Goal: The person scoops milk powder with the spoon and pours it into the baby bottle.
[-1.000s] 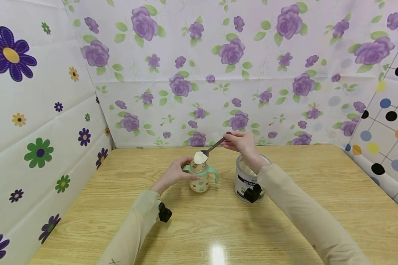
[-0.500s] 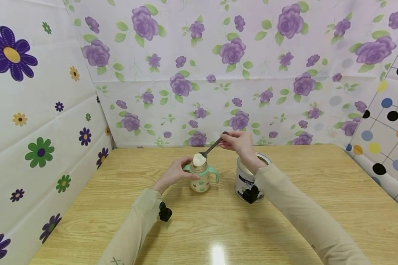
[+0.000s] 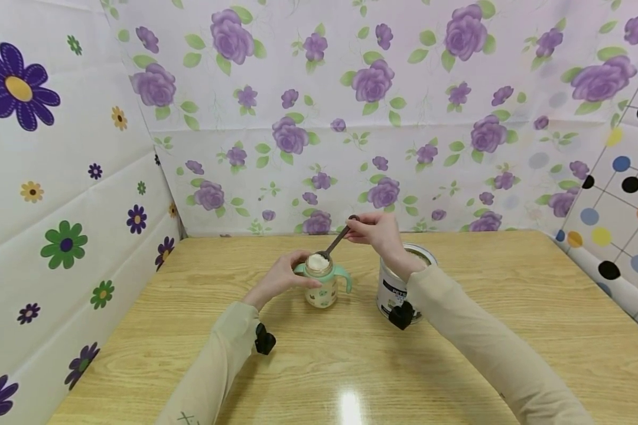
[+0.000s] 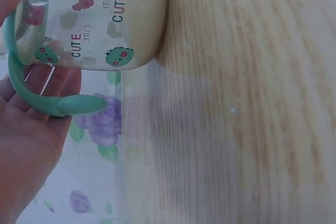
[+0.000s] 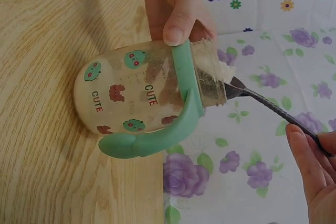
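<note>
Between left hand (image 3: 282,276) and right hand (image 3: 384,239) stands the bottle (image 3: 325,291), its upper part gripped by the left; the right pinches a spoon (image 3: 337,241) at its mouth. Wrist views alone show "CUTE" lettering (image 5: 150,95); the head view alone, a can (image 3: 390,289) under the right wrist.

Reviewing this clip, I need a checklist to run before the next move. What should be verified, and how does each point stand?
1. Bottle upright on the table: ok.
2. Left grip around the upper part of the bottle: ok.
3. Right grip holding the spoon near its handle's end: ok.
4. Spoon's bowl at the bottle's mouth: ok.
5. White powder all down inside the bottle: not ok; a mound shows at the mouth.
6. Amount left in the open can: cannot tell; the right arm hides much of its inside.
</note>
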The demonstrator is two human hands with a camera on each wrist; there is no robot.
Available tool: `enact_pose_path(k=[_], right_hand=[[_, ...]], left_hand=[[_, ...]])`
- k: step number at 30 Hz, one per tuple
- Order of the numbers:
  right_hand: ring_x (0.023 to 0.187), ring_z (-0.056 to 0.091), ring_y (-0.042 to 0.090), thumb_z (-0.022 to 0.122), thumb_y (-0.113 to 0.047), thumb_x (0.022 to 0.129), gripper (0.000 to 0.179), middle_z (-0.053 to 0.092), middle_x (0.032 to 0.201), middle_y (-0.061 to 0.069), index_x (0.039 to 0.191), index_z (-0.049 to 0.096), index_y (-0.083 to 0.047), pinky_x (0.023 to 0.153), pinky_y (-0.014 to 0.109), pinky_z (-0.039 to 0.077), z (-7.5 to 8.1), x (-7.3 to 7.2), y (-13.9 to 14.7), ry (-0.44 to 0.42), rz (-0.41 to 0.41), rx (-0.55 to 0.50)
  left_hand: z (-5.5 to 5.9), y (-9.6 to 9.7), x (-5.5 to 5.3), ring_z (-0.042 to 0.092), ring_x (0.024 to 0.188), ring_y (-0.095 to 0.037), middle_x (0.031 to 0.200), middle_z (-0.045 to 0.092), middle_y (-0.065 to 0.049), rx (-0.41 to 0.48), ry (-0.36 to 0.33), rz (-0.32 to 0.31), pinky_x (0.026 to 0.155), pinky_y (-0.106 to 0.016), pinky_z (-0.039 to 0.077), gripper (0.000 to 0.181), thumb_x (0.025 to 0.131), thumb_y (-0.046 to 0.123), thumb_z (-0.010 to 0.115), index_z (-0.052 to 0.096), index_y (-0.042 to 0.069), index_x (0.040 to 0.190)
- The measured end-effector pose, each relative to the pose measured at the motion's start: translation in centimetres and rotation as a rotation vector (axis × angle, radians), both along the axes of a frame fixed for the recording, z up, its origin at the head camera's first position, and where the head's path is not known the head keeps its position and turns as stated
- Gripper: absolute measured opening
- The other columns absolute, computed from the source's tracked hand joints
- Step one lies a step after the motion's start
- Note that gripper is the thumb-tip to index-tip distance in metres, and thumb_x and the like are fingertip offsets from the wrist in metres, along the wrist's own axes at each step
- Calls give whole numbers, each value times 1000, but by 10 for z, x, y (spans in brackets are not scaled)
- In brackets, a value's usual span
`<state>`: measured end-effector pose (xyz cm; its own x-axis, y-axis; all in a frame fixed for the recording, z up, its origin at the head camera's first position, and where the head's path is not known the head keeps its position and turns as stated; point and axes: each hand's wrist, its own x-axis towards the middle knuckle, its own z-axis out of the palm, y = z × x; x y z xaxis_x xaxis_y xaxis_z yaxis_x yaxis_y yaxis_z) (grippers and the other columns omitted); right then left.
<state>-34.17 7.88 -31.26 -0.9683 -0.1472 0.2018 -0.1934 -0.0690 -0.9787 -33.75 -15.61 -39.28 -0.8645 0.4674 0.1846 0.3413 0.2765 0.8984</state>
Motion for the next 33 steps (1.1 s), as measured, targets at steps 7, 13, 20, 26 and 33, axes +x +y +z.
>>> enact_pose_path(k=[7, 13, 20, 26, 33], right_hand=[[75, 64, 30, 62, 0, 84, 22, 64, 81, 21, 101, 61, 14, 68, 35, 50, -4, 1, 1, 9, 72, 39], [79, 63, 31, 61, -1, 85, 20, 64, 84, 20, 101, 62, 12, 71, 38, 49, -7, 1, 7, 24, 149, 54], [80, 63, 29, 60, -1, 85, 20, 64, 89, 22, 101, 63, 12, 71, 38, 49, -12, -1, 14, 109, 243, 62], [83, 62, 31, 58, 2, 85, 19, 63, 92, 22, 99, 63, 14, 72, 40, 49, -16, -3, 18, 212, 328, 66], [87, 61, 30, 53, 7, 87, 19, 61, 97, 25, 103, 60, 15, 74, 41, 48, -21, -3, 27, 251, 406, 83]], left_hand=[[0, 0, 0, 55, 96, -20, 107, 59, -4, 1, -6, -6, 82, -36, 42, 58, 69, 16, 80, 55, 8, 120], [10, 2, 8, 55, 95, -22, 106, 59, -6, 8, -20, -28, 81, -36, 43, 55, 71, 11, 78, 53, 3, 120], [18, 2, 14, 54, 96, -22, 107, 59, -7, -2, -23, -38, 82, -36, 42, 54, 72, 10, 78, 54, 4, 120], [26, 4, 20, 54, 97, -21, 108, 58, -6, -23, -28, -40, 83, -35, 42, 53, 73, 8, 76, 53, 3, 121], [27, 4, 20, 53, 98, -20, 109, 58, -5, -24, -40, -36, 84, -35, 41, 54, 73, 9, 77, 53, 5, 121]])
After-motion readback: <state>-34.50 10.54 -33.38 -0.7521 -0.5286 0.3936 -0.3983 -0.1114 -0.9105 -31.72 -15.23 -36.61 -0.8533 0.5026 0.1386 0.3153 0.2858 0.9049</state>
